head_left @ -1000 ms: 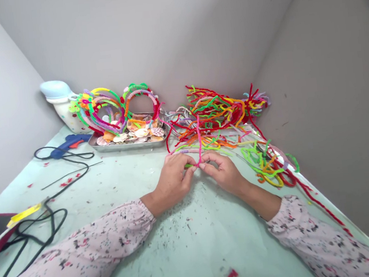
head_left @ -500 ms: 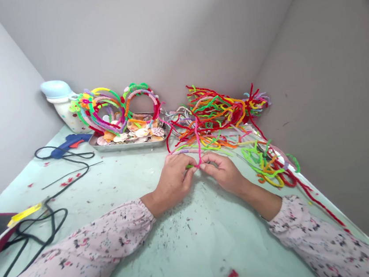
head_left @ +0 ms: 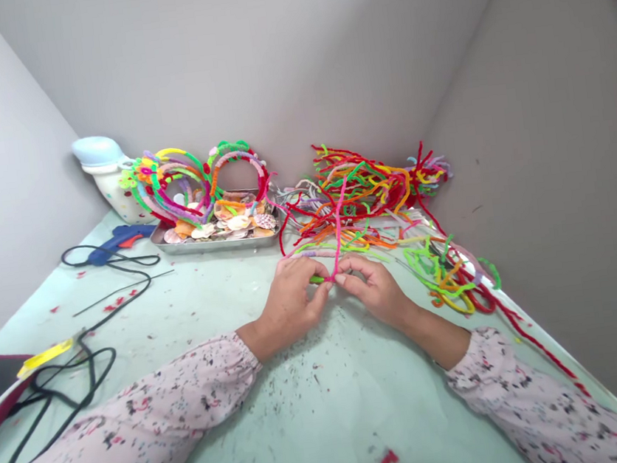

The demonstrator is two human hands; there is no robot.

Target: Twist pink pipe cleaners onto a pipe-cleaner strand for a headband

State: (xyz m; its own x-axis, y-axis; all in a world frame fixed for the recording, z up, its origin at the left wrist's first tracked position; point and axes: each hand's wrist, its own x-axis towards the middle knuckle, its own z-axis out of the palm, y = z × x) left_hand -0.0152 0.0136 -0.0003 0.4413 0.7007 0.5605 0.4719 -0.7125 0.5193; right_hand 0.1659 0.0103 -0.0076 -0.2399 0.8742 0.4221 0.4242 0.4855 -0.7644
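Behind both hands [head_left: 292,296] [head_left: 379,292], fingers [head_left: 355,284] pinching a pink pipe cleaner [head_left: 338,239], tangled strands [head_left: 375,183] lie beside a shell-filled tray [head_left: 215,246].

Shells [head_left: 238,223] in the tray [head_left: 215,246], glue gun [head_left: 119,240] left (cord [head_left: 125,302] before it), pipe cleaners [head_left: 370,186] right

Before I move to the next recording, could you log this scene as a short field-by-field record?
Left hand: grip closed on a slim green piece
Right hand: grip closed on a fuzzy pink stem with a long free end
Back left: shallow silver metal tray with seashells and multicoloured fuzzy hoops
Back right: pile of multicoloured fuzzy stems
Left: blue glue gun
Bottom of view: short red fuzzy piece
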